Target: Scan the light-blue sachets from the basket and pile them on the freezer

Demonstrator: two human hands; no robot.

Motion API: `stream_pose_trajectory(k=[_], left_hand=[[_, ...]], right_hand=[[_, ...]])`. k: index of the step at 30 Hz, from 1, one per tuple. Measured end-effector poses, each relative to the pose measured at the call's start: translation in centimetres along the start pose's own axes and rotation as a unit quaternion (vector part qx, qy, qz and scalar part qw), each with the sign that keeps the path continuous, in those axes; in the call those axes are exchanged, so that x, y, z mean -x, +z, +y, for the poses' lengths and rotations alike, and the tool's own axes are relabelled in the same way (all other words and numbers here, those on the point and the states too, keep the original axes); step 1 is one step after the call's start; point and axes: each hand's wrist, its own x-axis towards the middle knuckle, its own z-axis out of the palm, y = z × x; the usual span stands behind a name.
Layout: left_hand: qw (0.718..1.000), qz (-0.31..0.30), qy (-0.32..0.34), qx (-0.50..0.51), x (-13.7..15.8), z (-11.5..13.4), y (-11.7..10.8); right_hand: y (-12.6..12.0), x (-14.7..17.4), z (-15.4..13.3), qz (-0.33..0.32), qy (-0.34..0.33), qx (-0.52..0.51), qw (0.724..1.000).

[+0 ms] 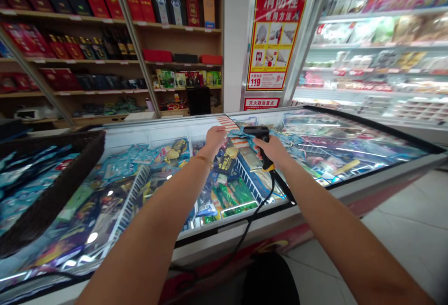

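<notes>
My right hand [272, 150] is wrapped round the handle of a black barcode scanner [257, 131]. Its dark head points left, and a black cable [245, 235] runs down from the orange-trimmed grip. In front of the scanner, a small blue packet [237, 133] is pinched in the fingers of my left hand [214, 140]. The packet is partly hidden and blurred. Both hands are above a chest freezer [210, 236] with frozen goods in wire baskets. Green packs [231, 194] and a dark pack with yellow print [226, 164] lie below my hands.
A dark basket [59, 197] full of blue packets stands on the freezer's left side. A glass lid [336, 142] covers the right. Behind are shelves of boxes [175, 6], a red sign [278, 37] and a lit refrigerated display [378, 44]. Tiled floor [413, 216] lies at right.
</notes>
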Motion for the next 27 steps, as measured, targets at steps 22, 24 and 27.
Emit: stream_pose_trajectory(k=[22, 24, 27], left_hand=[[0.816, 0.247, 0.026, -0.522, 1.4, -3.0, -26.0], [0.832, 0.225, 0.042, -0.506, 1.3, -2.6, -26.0], [0.875, 0.202, 0.066, -0.435, 0.9, -2.5, -26.0]], right_hand=[[15.7, 3.2, 1.1, -0.161, -0.019, -0.008, 0.987], [15.3, 3.5, 1.1, -0.161, -0.027, -0.008, 0.986], [15.1, 3.8, 1.1, -0.16, -0.036, -0.005, 0.987]])
